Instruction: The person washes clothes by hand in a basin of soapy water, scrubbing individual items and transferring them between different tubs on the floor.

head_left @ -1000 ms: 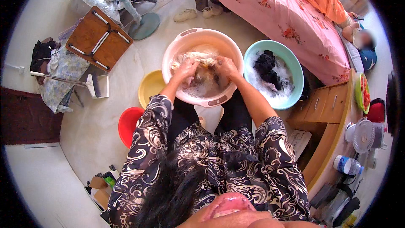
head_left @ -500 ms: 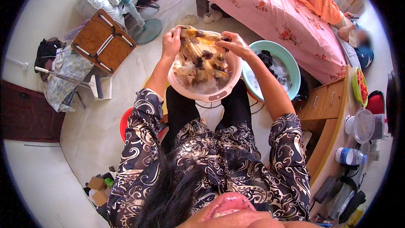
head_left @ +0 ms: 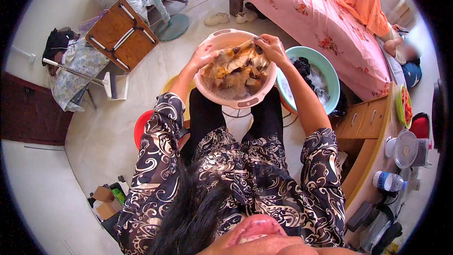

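Note:
A pale pink basin (head_left: 241, 102) holds cloudy, sudsy water at my knees. In it lies a wet cream and yellow cloth with dark patches (head_left: 240, 66), partly under the water. My right hand (head_left: 271, 47) is closed on the cloth's upper edge, lifting it at the basin's far right side. At the left rim, my left hand (head_left: 203, 57) reaches over the cloth; its fingers are smeared and partly hidden, so its grip does not show. Close on the right stands a turquoise basin (head_left: 334, 87) with dark wet clothes (head_left: 302, 68) in foamy water.
Left of my legs are a red basin (head_left: 140, 130) and a yellow container (head_left: 170, 84). A folded wooden table (head_left: 111, 30), fan base (head_left: 172, 27), and broom with dustpan (head_left: 113, 87) stand farther left. A pink flowered bed (head_left: 311, 19), with a person on it, and a wooden cabinet (head_left: 363, 118) flank the right.
The cloth has gone down into the basin from its raised, spread position. My left hand has moved lower along the left rim; my right hand still grips the edge. The view has shifted slightly.

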Demonstrator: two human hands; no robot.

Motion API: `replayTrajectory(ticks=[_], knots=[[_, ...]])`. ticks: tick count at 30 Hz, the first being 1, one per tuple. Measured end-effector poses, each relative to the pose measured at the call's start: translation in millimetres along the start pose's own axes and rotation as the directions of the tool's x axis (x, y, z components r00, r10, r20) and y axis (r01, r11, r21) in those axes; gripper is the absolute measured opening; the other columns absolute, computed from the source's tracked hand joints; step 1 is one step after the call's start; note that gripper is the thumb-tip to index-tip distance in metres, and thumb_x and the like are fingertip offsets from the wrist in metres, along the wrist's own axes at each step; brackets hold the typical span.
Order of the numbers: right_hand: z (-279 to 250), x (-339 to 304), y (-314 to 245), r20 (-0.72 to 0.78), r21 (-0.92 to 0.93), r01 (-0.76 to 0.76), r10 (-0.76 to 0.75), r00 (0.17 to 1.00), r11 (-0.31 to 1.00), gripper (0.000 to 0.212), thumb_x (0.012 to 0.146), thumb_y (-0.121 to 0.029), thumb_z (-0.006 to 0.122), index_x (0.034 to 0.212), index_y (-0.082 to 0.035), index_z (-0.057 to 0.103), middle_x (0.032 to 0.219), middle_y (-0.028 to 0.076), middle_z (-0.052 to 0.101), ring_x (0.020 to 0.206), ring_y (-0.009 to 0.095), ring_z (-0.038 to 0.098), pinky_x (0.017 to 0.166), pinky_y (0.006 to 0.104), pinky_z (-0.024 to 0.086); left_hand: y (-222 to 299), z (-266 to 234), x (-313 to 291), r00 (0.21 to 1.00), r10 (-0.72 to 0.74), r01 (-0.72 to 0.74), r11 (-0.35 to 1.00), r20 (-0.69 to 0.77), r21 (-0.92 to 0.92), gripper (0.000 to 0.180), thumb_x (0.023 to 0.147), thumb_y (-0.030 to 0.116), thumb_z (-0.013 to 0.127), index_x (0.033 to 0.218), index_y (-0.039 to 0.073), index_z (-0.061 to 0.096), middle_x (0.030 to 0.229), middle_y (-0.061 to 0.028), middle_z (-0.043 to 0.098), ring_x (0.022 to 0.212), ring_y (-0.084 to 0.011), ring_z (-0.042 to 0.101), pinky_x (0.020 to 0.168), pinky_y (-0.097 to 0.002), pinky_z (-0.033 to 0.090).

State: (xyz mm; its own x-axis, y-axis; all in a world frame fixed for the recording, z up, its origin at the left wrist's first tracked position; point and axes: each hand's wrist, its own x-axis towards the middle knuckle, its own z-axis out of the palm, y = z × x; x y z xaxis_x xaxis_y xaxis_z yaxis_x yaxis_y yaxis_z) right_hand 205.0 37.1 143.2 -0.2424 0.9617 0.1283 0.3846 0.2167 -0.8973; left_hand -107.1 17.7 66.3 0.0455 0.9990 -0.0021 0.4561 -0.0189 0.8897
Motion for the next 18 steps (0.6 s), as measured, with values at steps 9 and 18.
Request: replayTrajectory(ticks=[9, 18], knots=[[10.9, -1.3, -50.8, 0.259, 0.089, -0.105, 0.079, 0.963, 0.99, 0.039, 0.09, -0.035, 0.067, 0.107, -0.001, 0.072, 0.091, 0.004, 0.07, 0.082, 0.012, 0.062, 0.074, 0.028, 0.051, 93.2, 51.3, -4.8, 0.944, 0.231, -0.191, 0.965, 0.235, -0.182, 0.036, 0.091, 0.025, 0.066, 0.119, 0.003, 0.063, 0.104, -0.0048, 0.067, 0.096, -0.0144, 0.06, 0.086, -0.0311, 0.048], [38.9, -19.3, 44.8, 0.414, -0.058, -0.151, 0.161, 0.896, 0.987, 0.041, 0.085, -0.031, 0.075, 0.119, -0.008, 0.069, 0.097, 0.005, 0.07, 0.087, 0.015, 0.063, 0.081, 0.0337, 0.05, 95.7, 45.7, -10.0, 0.958, 0.252, -0.278, 0.932, -0.137, -0.231, 0.028, 0.1, 0.021, 0.055, 0.111, -0.002, 0.066, 0.092, -0.0086, 0.069, 0.085, -0.0157, 0.059, 0.081, -0.0309, 0.048]])
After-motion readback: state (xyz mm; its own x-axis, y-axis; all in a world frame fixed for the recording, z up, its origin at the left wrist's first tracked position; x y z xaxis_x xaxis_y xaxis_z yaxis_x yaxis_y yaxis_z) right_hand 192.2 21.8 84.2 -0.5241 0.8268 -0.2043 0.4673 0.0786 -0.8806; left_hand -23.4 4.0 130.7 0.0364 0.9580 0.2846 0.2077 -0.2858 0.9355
